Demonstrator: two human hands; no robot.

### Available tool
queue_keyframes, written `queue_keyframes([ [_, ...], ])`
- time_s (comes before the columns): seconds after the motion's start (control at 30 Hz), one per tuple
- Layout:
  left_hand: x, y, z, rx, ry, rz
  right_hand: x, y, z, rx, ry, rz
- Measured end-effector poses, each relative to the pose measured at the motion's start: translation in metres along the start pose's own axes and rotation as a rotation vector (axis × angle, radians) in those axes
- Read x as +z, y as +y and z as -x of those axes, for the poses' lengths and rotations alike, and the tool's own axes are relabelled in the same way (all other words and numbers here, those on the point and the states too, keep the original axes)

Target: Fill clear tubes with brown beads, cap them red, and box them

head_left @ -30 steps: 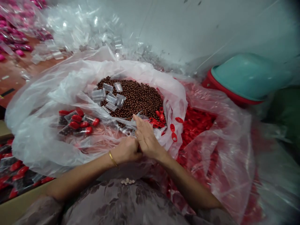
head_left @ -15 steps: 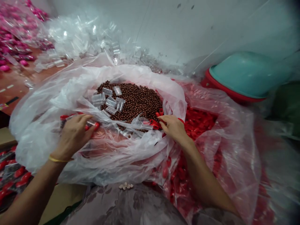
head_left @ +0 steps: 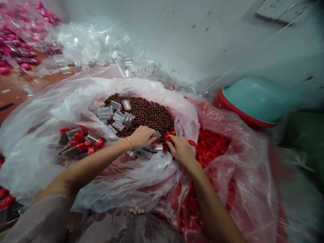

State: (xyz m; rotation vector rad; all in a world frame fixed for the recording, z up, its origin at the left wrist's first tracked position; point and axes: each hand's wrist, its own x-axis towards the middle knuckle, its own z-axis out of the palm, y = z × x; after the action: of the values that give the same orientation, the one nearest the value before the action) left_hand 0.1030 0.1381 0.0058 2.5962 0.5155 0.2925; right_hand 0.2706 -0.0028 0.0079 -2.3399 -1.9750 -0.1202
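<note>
Brown beads (head_left: 149, 113) lie heaped in a whitish plastic sheet (head_left: 83, 87). At the heap's near edge, my left hand (head_left: 143, 136) pinches a small clear plastic tube (head_left: 158, 134). Facing it on the right, my right hand (head_left: 181, 148) has its fingers closed on a red plastic cap (head_left: 168, 137). Another clear tube (head_left: 156, 147) lies just below the gap between my hands. More clear tubes (head_left: 118, 116) rest on the left of the beads. Several filled tubes with red caps (head_left: 80, 137) lie on the sheet beyond my left forearm.
Loose red caps (head_left: 211, 145) fill a clear plastic bag on the right. A teal basin (head_left: 263, 99) sits in a red basin (head_left: 235, 113) by the wall. Clear tubes (head_left: 93, 44) pile up at the back, with pink-capped pieces (head_left: 20, 47) at far left.
My left hand has moved right, from the red-capped tubes to the near edge of the beads, and now has a clear tube. My right hand stays near the bead edge. The view has shifted slightly.
</note>
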Motion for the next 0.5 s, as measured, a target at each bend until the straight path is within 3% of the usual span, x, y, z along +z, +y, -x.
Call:
queue_keyframes([
  [0.13,-0.021,-0.019,0.012,-0.436,-0.212,0.259,0.003,0.005,0.008,0.13,0.086,-0.177],
  [0.23,-0.026,-0.037,0.005,-0.621,-0.297,0.302,-0.001,0.001,-0.003,0.171,0.035,-0.285],
  [0.37,-0.013,-0.041,-0.021,-0.662,-0.216,0.277,-0.003,-0.009,-0.041,0.216,-0.001,-0.266],
  [0.5,0.005,-0.037,-0.044,-0.61,-0.02,0.268,0.005,-0.016,-0.082,0.239,-0.022,-0.33],
])
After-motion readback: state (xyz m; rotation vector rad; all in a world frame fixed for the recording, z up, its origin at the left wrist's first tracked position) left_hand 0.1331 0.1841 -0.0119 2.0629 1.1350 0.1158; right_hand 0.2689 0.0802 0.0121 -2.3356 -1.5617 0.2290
